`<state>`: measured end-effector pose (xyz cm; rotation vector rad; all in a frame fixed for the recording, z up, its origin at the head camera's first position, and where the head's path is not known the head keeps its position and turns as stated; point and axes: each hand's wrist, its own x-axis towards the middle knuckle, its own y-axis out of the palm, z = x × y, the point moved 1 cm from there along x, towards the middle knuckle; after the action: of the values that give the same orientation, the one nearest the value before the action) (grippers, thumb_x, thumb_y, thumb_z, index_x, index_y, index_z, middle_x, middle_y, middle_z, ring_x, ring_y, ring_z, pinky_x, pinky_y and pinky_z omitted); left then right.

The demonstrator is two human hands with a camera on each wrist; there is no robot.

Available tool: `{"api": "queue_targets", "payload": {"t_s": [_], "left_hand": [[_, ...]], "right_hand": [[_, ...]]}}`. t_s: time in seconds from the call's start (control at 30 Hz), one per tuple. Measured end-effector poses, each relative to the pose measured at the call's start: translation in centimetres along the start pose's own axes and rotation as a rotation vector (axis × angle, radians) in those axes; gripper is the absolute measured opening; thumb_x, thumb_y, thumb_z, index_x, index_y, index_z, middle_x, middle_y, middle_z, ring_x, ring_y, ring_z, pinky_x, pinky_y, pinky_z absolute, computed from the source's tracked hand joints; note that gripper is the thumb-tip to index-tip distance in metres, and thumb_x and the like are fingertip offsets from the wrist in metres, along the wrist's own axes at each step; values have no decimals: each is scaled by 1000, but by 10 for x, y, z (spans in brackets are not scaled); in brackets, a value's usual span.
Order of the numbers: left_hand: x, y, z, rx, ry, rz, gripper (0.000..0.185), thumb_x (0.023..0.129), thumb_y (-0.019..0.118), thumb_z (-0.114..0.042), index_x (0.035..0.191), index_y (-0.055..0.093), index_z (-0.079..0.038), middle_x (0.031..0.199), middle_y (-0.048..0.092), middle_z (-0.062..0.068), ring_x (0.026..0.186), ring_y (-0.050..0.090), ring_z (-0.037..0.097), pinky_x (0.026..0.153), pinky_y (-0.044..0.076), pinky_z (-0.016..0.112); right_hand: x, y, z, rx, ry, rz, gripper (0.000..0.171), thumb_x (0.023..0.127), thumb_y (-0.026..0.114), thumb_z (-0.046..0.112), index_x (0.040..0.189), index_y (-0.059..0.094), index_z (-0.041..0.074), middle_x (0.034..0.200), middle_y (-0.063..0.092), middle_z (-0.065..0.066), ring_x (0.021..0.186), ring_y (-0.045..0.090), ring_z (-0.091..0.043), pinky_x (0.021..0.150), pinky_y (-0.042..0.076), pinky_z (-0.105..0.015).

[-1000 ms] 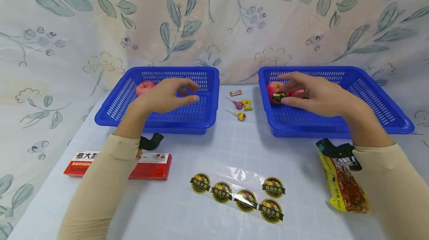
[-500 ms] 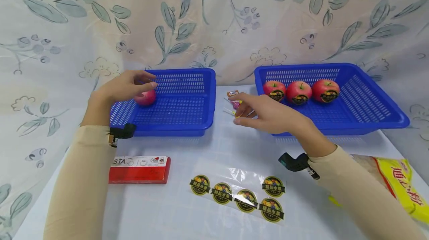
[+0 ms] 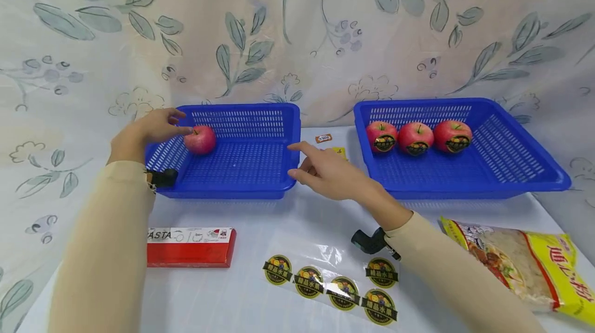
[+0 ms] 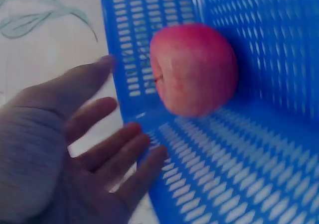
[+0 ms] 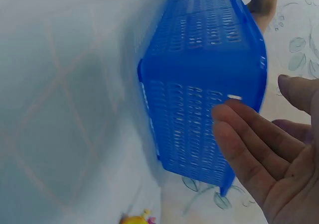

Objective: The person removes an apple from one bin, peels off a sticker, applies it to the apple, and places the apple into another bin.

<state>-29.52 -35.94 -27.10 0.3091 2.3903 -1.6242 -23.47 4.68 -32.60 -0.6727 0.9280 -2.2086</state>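
Observation:
My left hand [image 3: 155, 127] hovers over the left rim of the left blue basket [image 3: 232, 192], fingers spread and holding nothing. Just right of its fingertips lies a single red apple [image 3: 201, 140]; the left wrist view shows this apple [image 4: 194, 70] a little apart from the fingers. My right hand [image 3: 330, 172] is at the right rim of the same basket, its fingertips overlapping that rim in the head view. In the right wrist view the palm of the right hand [image 5: 274, 154] faces the basket's end wall [image 5: 189, 124], with nothing between the fingers.
The right basket [image 3: 465, 194] holds several apples with round stickers, one being the left apple [image 3: 382, 137]. Small candies, including an orange-wrapped one [image 3: 323, 138], lie between the baskets. In front are a pasta box [image 3: 190, 255], a sticker sheet [image 3: 325, 302] and a yellow food bag [image 3: 516, 266].
My right hand has moved left from above the right basket to the left basket's right rim. My left hand has shifted left from over that basket to its left rim.

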Motion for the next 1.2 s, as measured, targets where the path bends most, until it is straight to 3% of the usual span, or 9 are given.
{"api": "queue_targets", "payload": {"t_s": [0.2,0.37,0.6,0.73,0.83,0.97,1.07,1.2], "left_hand": [[11,15,-2,10,-11,121,82,101,59,-47,159,25,-1,155,31,36,139,31,60,109,29,77],[15,19,-13,85,-40,99,82,96,67,-40,156,29,0,153,32,37,134,36,58,108,31,77],[17,26,-28,152,-180,105,90,92,73,-40,152,22,4,147,34,38,130,37,59,102,30,83],[17,29,-32,202,-184,86,80,90,73,-46,143,39,4,139,45,36,120,47,53,97,42,76],[11,25,-35,224,-158,37,63,85,74,-48,121,54,0,123,54,28,109,52,46,85,50,65],[-4,14,-47,241,-82,-6,56,84,72,-48,113,54,-5,111,55,21,101,52,40,72,49,51],[-13,9,-58,245,0,-11,67,84,74,-49,126,53,-2,114,58,21,103,54,40,76,51,51],[-25,15,-75,200,114,-38,79,82,79,-47,139,49,-1,121,61,20,108,56,38,84,54,54]], "right_hand": [[5,8,-5,21,81,-29,52,101,67,29,144,51,4,92,78,-1,77,71,-7,74,59,-29],[5,8,-4,26,112,-31,49,101,68,30,141,55,5,92,77,0,77,70,-8,73,59,-29],[4,8,-2,35,112,-19,49,100,69,32,140,55,7,89,76,3,76,70,-6,71,58,-28],[4,8,-2,45,109,-12,49,100,68,31,140,55,7,88,76,2,78,73,-13,71,58,-29],[6,9,-2,52,120,-8,48,101,68,31,140,54,7,88,76,2,79,73,-16,72,58,-29],[8,9,-1,71,132,-4,48,102,67,31,141,54,7,91,76,0,80,74,-17,72,58,-30],[8,9,-1,69,143,-7,49,102,66,32,141,53,7,94,77,-4,82,74,-18,74,59,-32],[6,10,0,17,146,-26,49,102,66,33,141,53,6,106,74,-6,90,72,-18,79,60,-32]]}}
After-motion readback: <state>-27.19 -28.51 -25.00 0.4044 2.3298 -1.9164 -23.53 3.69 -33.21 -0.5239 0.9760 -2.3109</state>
